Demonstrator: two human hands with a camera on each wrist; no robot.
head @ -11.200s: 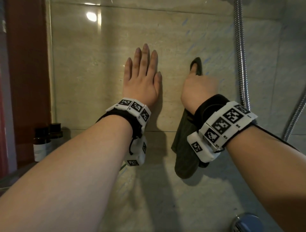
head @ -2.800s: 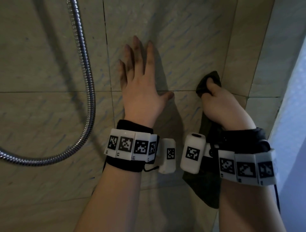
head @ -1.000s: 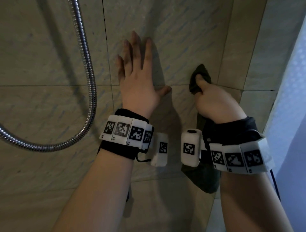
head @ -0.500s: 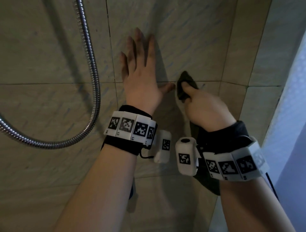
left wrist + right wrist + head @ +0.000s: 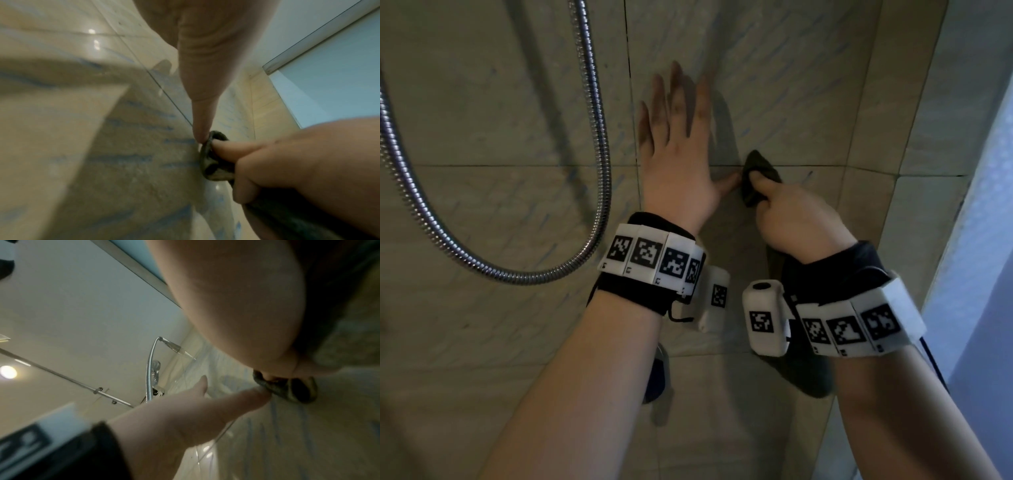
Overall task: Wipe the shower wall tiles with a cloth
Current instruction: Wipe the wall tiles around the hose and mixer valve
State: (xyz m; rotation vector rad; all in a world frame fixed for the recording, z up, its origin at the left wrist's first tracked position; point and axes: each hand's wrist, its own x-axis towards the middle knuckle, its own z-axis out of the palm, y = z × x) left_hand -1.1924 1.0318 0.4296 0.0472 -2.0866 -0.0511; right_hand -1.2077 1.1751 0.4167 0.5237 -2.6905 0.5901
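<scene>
My left hand (image 5: 678,150) lies flat against the beige wall tiles (image 5: 774,85), fingers straight and pointing up, thumb stretched to the right. My right hand (image 5: 791,216) grips a dark green cloth (image 5: 755,174) and presses its bunched end on the tile with the index finger. The cloth (image 5: 211,160) touches my left thumb tip (image 5: 200,138) at a horizontal grout line. The cloth's tail (image 5: 804,377) hangs down behind my right wrist. In the right wrist view the cloth (image 5: 287,391) sits against the left thumb (image 5: 251,395).
A ribbed metal shower hose (image 5: 595,144) loops down the wall left of my left hand. The wall corner (image 5: 866,188) runs right of my hands, with a pale frosted pane (image 5: 989,240) beyond. A dark object (image 5: 655,377) shows under my left forearm.
My right hand has slid the cloth leftward along the grout line until it meets my left thumb. The left hand has stayed flat on the same tile.
</scene>
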